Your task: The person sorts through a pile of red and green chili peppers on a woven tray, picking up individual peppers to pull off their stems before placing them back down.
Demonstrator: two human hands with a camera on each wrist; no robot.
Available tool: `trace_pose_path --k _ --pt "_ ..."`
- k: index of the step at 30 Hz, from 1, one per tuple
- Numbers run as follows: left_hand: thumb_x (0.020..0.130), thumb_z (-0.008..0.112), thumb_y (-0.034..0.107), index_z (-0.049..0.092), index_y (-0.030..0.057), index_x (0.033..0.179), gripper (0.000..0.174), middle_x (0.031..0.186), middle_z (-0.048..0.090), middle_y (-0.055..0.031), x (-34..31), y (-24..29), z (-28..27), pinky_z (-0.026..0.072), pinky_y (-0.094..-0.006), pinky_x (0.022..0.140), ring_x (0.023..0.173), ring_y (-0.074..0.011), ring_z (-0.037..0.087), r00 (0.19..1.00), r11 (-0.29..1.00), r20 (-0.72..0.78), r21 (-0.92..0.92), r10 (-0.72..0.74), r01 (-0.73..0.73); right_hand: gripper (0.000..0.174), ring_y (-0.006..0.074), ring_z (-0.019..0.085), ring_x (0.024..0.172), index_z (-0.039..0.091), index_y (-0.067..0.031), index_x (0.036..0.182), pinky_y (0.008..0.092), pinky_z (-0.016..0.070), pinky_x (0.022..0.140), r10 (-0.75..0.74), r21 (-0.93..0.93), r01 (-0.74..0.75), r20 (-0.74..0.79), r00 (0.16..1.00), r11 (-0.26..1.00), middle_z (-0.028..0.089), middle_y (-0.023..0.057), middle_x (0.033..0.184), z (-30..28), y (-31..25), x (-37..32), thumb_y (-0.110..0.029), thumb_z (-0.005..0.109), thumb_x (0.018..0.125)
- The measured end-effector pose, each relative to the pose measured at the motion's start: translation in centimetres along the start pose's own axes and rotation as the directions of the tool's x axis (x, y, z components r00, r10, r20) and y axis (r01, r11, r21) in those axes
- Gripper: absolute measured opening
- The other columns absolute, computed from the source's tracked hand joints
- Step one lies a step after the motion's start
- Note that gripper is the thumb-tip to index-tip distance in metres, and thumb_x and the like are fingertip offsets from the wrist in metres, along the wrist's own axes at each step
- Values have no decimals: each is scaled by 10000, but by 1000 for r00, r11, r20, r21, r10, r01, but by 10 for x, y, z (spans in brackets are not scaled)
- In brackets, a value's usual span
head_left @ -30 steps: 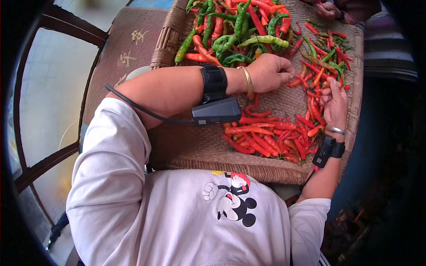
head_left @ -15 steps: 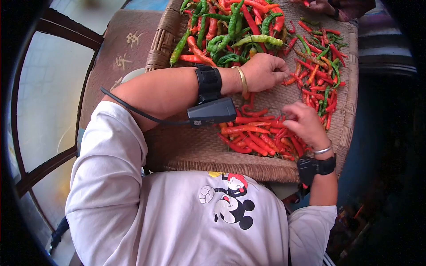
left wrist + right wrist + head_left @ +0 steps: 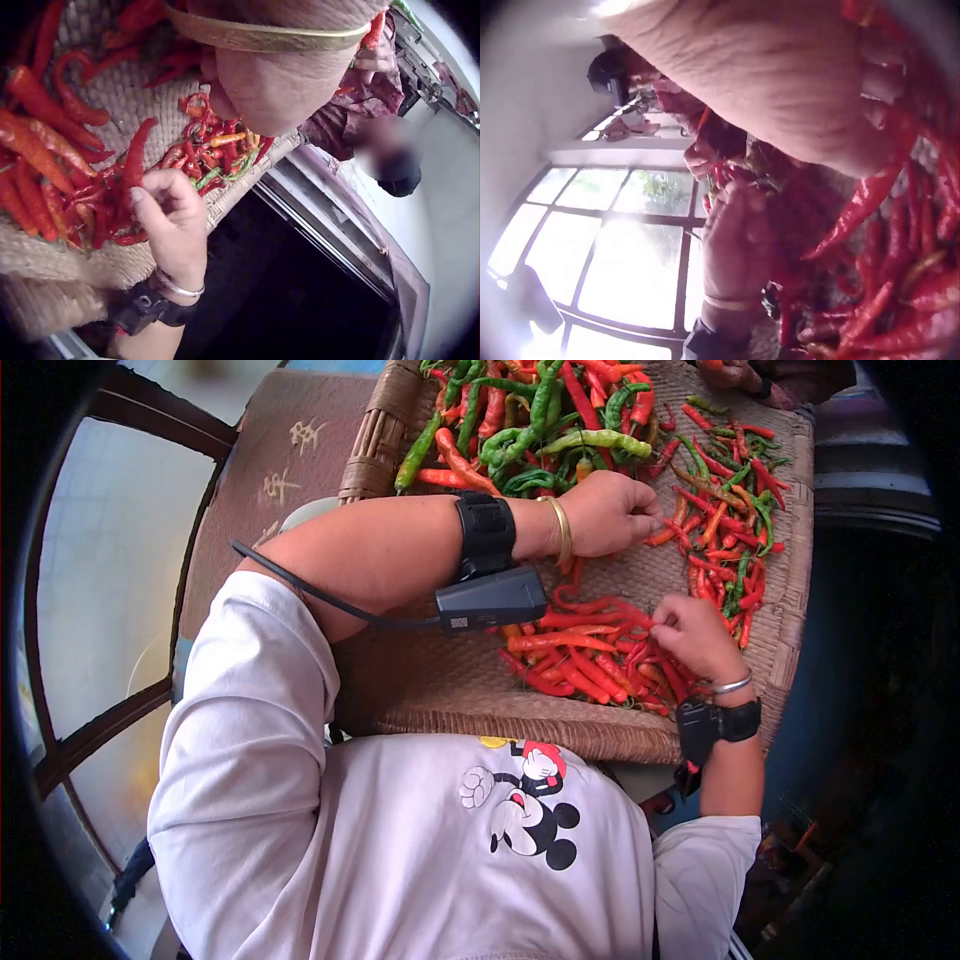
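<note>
My right hand (image 3: 700, 638) pinches a long red chili pepper (image 3: 136, 154) between thumb and fingers, over the heap of red chilies (image 3: 590, 670) at the near side of a woven tray (image 3: 480, 732). In the right wrist view the held chili (image 3: 859, 206) slants down from the fingers. My left hand (image 3: 605, 517), wearing a gold bangle, has its fingers bent inward above the tray's middle. Its fingertips are right beside the left edge of a pile of small red and green chilies (image 3: 725, 530); I cannot tell whether they hold anything.
A big heap of green and red peppers (image 3: 540, 420) fills the tray's far left. Another person's hand (image 3: 735, 378) is at the far right edge. Left of the tray lies a brown surface with yellow characters (image 3: 300, 435), beside a window (image 3: 130, 550).
My right hand has come from the small chili pile at the right to the near red heap, where it now grips a red chili. My left hand stays almost in place.
</note>
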State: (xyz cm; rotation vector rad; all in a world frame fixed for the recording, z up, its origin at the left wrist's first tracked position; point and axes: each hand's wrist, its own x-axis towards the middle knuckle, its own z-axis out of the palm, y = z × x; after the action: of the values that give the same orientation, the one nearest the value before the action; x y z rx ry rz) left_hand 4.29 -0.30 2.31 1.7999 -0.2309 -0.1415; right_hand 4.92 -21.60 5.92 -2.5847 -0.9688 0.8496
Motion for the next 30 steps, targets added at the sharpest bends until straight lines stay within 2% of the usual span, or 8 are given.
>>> trace_pose_path --k 5,7,9,12,15,23,28,30 --pt "815 526 147 559 14 875 150 686 574 -31 4 -8 4 472 -236 522 590 -77 539 1000 999 -14 -38 24 -25 46 42 484 579 563 -53 795 185 388 491 331 643 -110 -233 914 758 540 -12 667 -30 19 8 -84 544 765" --pt "812 528 142 560 13 875 147 684 574 -32 4 -9 5 476 -239 524 594 -78 539 1000 998 -9 -66 11 -12 88 29 485 608 557 -66 867 174 389 491 503 830 143 -454 735 540 546 -8 715 -37 26 15 -105 548 789" --pt "804 532 131 562 13 880 144 689 579 -34 5 -10 5 481 -240 535 611 -81 542 1000 996 -23 -91 12 -14 154 60 498 618 547 -45 931 189 410 526 514 823 216 -509 691 525 561 9 778 -35 39 17 -104 558 790" --pt "800 539 137 564 13 888 154 697 584 -38 6 -13 6 484 -248 544 620 -82 542 996 994 -54 -75 75 -79 168 120 515 663 566 -26 899 231 431 603 55 95 33 -787 614 995 551 37 778 -23 29 16 -56 589 735" --pt "793 548 146 571 23 888 157 702 588 -42 5 -12 5 483 -259 553 629 -88 549 994 995 -54 -23 93 -94 216 128 527 664 561 -9 872 252 438 598 -27 409 127 -243 970 904 542 64 770 -4 -23 6 -48 599 663" --pt "778 553 178 582 39 877 173 698 597 -56 1 -7 3 463 -248 583 642 -108 562 996 992 -15 93 86 -84 238 229 558 665 559 18 870 292 448 583 -385 44 386 -22 923 922 540 123 776 41 -42 12 -80 600 657" --pt "777 557 169 582 32 859 162 662 578 -67 3 -12 5 455 -257 595 625 -119 551 984 981 4 75 177 -177 185 251 561 625 575 5 841 333 440 578 -199 315 213 -78 977 925 558 133 666 28 -44 9 -99 564 689" --pt "810 534 240 576 4 844 242 635 560 -62 1 -8 4 447 -255 609 616 -114 529 965 999 262 28 20 -28 158 112 520 546 581 6 862 233 418 517 15 527 -8 -9 1000 850 562 59 639 13 -43 5 -94 530 750"
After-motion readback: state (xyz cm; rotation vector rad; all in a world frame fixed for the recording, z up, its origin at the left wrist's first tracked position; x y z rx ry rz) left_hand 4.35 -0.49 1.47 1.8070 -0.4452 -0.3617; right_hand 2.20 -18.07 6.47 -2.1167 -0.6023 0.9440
